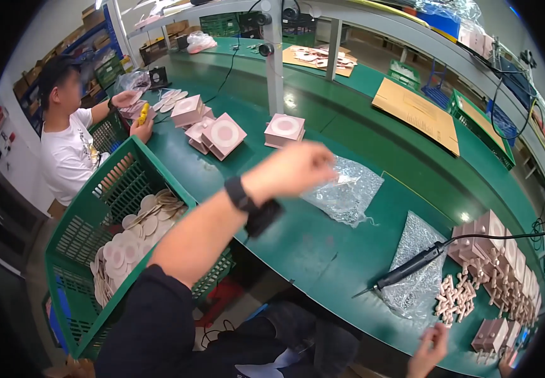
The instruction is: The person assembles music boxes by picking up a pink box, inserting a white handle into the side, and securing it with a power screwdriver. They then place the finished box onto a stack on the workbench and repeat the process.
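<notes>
left hand (304, 169) is up over the worktop (310, 252), motion-blurred, fingers half curled at the edge of the near-centre bubble wrap (354, 198); can't tell if it has hold of anything. Right hand (429, 351) is low by the wooden pegs (455, 299), fingers loosely bent, no part visible in it, grip can't be told

Bubble wrap lies flat in mid worktop, right of the single pink box (284, 131). For handling there, I'd pinch small stuff by fingertip and lift straight up; wrap looks light and likely to drag along. Worth minding the electric screwdriver (414, 264) too: it lies across the second bubble wrap (420, 233), bit pointing toward the person, so reach around the tip and cable

Containers: big green basket (118, 179) at the left, lattice walls, heaped loosely with pale round discs (118, 255). Far right, a green crate (507, 153) with a flat tan board inside
</notes>
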Demonstrator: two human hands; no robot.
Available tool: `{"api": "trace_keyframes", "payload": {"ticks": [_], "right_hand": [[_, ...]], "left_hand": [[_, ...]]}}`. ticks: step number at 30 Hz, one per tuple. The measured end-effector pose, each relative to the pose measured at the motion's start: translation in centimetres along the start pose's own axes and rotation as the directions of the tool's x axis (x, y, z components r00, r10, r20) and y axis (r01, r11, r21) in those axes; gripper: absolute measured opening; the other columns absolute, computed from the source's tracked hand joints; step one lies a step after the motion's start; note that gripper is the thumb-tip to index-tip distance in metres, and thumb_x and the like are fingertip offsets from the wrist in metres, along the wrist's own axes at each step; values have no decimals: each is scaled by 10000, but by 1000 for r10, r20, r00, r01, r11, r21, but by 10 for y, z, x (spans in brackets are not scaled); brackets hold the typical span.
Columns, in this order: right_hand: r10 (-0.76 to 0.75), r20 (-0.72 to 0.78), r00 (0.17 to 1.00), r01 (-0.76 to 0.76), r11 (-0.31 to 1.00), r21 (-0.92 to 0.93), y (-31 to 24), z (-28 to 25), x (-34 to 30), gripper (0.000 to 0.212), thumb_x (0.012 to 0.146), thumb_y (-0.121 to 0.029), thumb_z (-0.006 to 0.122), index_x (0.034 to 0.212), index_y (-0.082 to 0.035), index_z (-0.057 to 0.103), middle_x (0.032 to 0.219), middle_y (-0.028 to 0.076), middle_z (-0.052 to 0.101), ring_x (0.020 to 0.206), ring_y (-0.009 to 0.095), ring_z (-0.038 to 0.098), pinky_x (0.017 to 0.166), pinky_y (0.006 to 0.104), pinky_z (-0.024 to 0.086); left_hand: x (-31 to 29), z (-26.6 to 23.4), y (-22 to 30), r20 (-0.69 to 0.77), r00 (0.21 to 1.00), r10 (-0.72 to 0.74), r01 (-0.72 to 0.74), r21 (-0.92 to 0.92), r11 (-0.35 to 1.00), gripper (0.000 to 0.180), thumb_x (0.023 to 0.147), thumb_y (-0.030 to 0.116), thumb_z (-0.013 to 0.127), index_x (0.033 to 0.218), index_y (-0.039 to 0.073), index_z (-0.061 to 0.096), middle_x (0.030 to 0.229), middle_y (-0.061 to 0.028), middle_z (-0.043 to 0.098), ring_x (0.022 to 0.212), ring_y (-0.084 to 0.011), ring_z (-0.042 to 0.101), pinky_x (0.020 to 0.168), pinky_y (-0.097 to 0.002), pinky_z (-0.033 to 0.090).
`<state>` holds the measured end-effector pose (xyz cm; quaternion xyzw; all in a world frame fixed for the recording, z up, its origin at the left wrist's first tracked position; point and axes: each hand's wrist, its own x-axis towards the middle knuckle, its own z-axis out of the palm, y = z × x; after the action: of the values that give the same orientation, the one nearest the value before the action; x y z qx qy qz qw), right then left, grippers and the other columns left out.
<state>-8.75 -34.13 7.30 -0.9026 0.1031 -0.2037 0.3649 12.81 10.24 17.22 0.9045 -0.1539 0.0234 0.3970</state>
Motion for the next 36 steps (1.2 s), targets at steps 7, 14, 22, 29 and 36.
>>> {"api": "trace_keyframes", "payload": {"ticks": [7, 14, 22, 29, 36], "right_hand": [[-469, 432, 771, 459, 878, 135, -63, 106, -34, 226, 807, -148, 764, 986, -55, 661, 747, 77, 657, 669, 264, 651, 635, 358, 506], [-523, 454, 721, 527, 840, 130, -82, 95, -62, 226, 950, -160, 649, 1132, -26, 651, 905, 157, 700, 734, 233, 648, 688, 325, 524], [-337, 386, 859, 311, 941, 130, -66, 90, -49, 251, 813, -127, 763, 1022, -39, 656, 772, 83, 655, 688, 227, 662, 657, 318, 523], [-123, 226, 966, 34, 932, 362, -68, 81, 18, 402, 869, -54, 691, 1239, 24, 555, 1082, 117, 658, 877, 161, 659, 794, 289, 533], [-113, 791, 601, -712, 375, 594, -82, 95, 40, 526, 975, -253, 598, 1413, -13, 432, 1286, 139, 576, 1145, 169, 578, 919, 315, 496]], "left_hand": [[90, -42, -137, -434, 841, -322, 492, 366, 790, 778, 727, 520, 781, 1230, -42, 591, 1130, -243, 675, 1074, -361, 652, 917, -437, 516], [103, 31, -189, -627, 636, -450, 679, 176, 713, 1070, 596, 578, 853, 1402, 25, 419, 1264, -284, 551, 1216, -439, 517, 999, -473, 462], [89, 23, -168, -795, 599, -101, 394, 182, 901, 823, 615, 382, 860, 1294, 27, 561, 1233, -251, 537, 1111, -400, 550, 965, -460, 472], [-12, 36, -15, -75, 996, 37, -76, -635, 768, 831, 601, 228, 877, 1343, 68, 539, 1294, -118, 519, 1213, -259, 521, 1039, -349, 417], [-41, 62, 22, 453, 641, 620, -402, -490, 774, 750, 580, 227, 887, 1265, 81, 619, 1326, -146, 515, 1248, -288, 513, 1067, -375, 395]]}}
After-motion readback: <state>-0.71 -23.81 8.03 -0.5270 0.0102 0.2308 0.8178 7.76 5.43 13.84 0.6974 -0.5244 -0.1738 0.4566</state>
